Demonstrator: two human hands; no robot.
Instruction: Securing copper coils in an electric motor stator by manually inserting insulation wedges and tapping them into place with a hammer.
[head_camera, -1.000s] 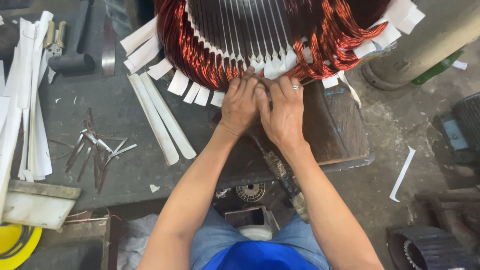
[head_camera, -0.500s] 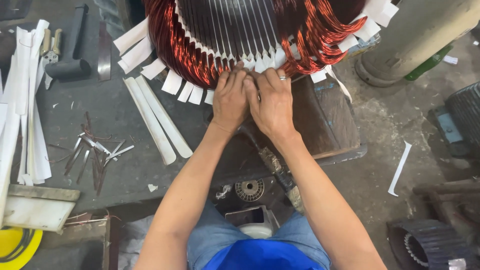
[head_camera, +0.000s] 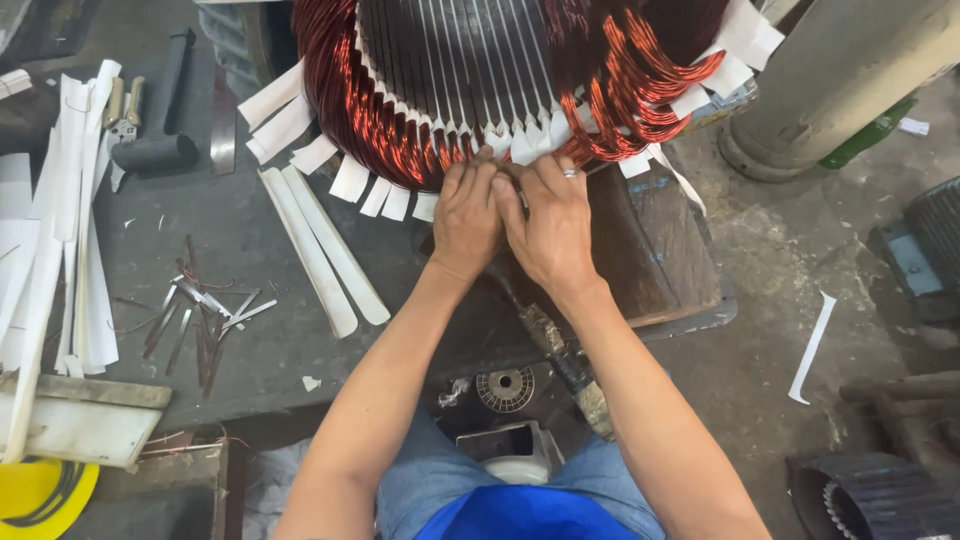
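Copper first: the red-brown winding (head_camera: 400, 140) curls out around the near end of the big motor stator (head_camera: 480, 60), which lies on its side at the top of my view, its dark slotted bore facing me. White paper insulation strips (head_camera: 350, 180) stick out of the slots all along the lower rim. Both hands sit right at that rim, side by side and touching. My left hand (head_camera: 468, 215) has its fingers curled down onto the coil and the paper tabs, pinching at them; exactly what the grip closes on I cannot tell, the fingertips are tucked under. My right hand (head_camera: 555, 225), ring on one finger, presses its fingers onto the white tabs just beside the left, grip likewise bent onto paper and wire.

Under the stator, a wooden block (head_camera: 650, 250) carries its near edge. Below my wrists a worn tool handle (head_camera: 560, 350) runs diagonally. Left of the hands, two long white strips (head_camera: 325, 250) lie on the dark worktop (head_camera: 230, 230), then a scatter of thin metal slivers (head_camera: 195, 315). Further left, a stack of long paper strips (head_camera: 70, 220), and above it a black mallet (head_camera: 160, 140). Out right, one loose white strip (head_camera: 812, 345) on the concrete floor (head_camera: 800, 240), near a grey pipe (head_camera: 840, 80).
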